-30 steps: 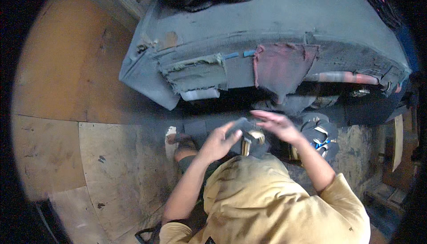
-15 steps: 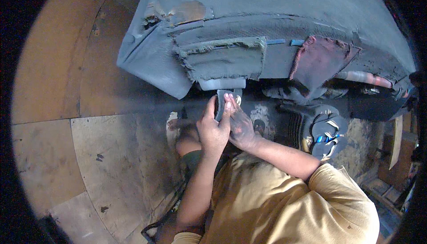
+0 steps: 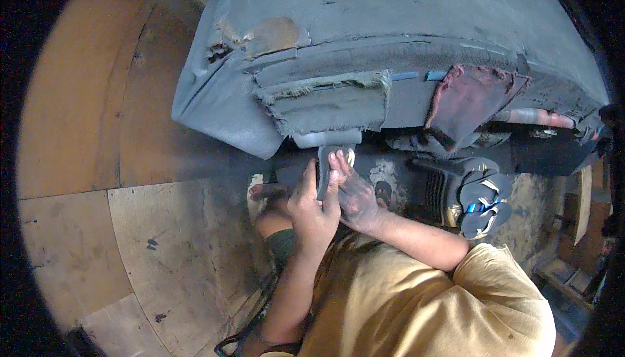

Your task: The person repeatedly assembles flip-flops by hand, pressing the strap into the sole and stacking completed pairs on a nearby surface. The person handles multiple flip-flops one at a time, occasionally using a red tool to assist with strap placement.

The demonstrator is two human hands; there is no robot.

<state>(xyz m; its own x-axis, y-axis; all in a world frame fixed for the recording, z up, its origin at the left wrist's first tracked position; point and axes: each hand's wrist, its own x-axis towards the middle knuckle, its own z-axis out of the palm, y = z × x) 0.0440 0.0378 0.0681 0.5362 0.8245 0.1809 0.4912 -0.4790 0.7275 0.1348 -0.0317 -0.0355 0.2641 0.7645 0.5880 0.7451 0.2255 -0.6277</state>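
While the fingers of the left hand [image 3: 314, 210] and right hand [image 3: 360, 206] grip a dark sandal [image 3: 325, 158] between them, its far end sits directly below the frayed green cloth [image 3: 329, 108], at a pale grey bar [image 3: 327, 139]; contact with the bar cannot be told. Above the cloth: bench top [image 3: 403, 8], dull grey, dusty-looking, with a worn brown patch [image 3: 273, 34] to the cloth's upper left. Right of the cloth: reddish rag [image 3: 474, 104], hanging. Lower right of it: stacked dark sandals [image 3: 485, 194], cream-strapped. Left of it: plywood sheets [image 3: 78, 113], seams visible, stained in spots.
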